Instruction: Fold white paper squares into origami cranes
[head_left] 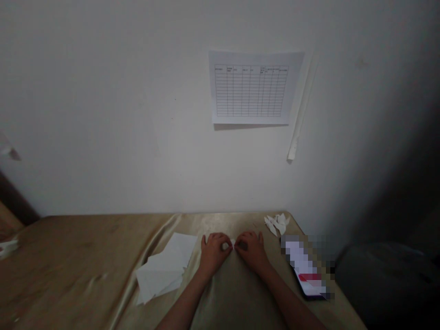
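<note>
My left hand and my right hand meet over the middle of the table, thumbs and forefingers pinched close together. Between their fingertips is a small piece of white paper, mostly hidden by the fingers. To the left of my left hand lies a loose stack of white paper sheets, fanned out unevenly. Beyond my right hand, near the back right corner, sits a small heap of folded or crumpled white paper pieces.
A phone with a lit, blurred screen lies by the right edge of the cloth-covered table. Behind the table rises a white wall carrying a printed table sheet and a narrow paper strip. Something dark stands at the right.
</note>
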Tool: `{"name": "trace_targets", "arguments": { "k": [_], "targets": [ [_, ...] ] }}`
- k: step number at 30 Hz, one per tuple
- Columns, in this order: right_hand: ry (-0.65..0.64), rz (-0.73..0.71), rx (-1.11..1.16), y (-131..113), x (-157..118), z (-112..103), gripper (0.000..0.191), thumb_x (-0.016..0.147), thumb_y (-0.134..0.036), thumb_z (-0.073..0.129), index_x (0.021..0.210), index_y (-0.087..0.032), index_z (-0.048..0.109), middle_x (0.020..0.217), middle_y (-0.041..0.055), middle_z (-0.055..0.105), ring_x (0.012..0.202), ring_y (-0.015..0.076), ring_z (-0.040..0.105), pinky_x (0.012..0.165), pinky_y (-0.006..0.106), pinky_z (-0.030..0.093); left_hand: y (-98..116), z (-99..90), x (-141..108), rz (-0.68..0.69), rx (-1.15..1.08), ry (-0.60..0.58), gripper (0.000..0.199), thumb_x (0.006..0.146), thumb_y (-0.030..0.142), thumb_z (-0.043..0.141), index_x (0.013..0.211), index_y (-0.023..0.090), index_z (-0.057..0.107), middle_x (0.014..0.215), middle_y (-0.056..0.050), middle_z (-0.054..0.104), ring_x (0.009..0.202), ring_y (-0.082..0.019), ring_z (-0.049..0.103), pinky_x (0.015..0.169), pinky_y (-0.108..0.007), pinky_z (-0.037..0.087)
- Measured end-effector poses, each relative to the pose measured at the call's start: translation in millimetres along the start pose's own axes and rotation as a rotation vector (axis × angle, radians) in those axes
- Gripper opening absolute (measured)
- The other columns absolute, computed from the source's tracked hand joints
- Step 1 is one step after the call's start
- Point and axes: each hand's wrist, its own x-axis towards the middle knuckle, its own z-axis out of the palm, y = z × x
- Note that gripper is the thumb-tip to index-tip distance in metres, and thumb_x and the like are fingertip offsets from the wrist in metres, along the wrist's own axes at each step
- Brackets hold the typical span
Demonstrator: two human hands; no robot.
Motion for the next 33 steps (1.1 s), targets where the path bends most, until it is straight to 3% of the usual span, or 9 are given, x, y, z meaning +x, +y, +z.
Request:
{"name": "trace_targets", "arguments": {
  "k": [6,16,33],
  "targets": [
    [-0.008,0.012,0.009,-3.0,-0.7,-1.9,0.01,0.084,-0.027,0.061,0.084,-0.028,0.071,0.107,0.0002,0.071,0.117,0.0249,0.053,0.115,0.061,0.002,1.2,2.0,0.3,-0.013,-0.03,0.033,0.008,0.079,0.028,0.068,0.084,0.032,0.073,0.113,0.004,0.072,0.119,-0.025,0.055,0.116,-0.063,0.011],
    [-0.031,0.021,-0.057,-3.9,-1.2,-1.6,0.01,0.087,-0.032,0.062,0.091,-0.028,0.07,0.111,0.0017,0.069,0.119,0.0254,0.052,0.116,0.059,0.005,4.5,-0.1,1.6,-0.02,0.022,-0.008,0.009,0.083,0.032,0.066,0.09,0.032,0.072,0.12,0.003,0.07,0.123,-0.026,0.052,0.116,-0.064,0.011],
    [-0.167,0.003,0.044,2.4,-2.6,-14.7,0.039,0.075,-0.009,0.051,0.1,-0.03,0.07,0.121,0.0006,0.066,0.129,0.0227,0.047,0.118,0.058,-0.002,-5.1,-7.5,2.1,-0.044,0.012,-0.046,0.019,0.08,0.025,0.064,0.096,0.034,0.07,0.118,0.006,0.072,0.123,-0.024,0.053,0.118,-0.056,0.015]
  ]
}}
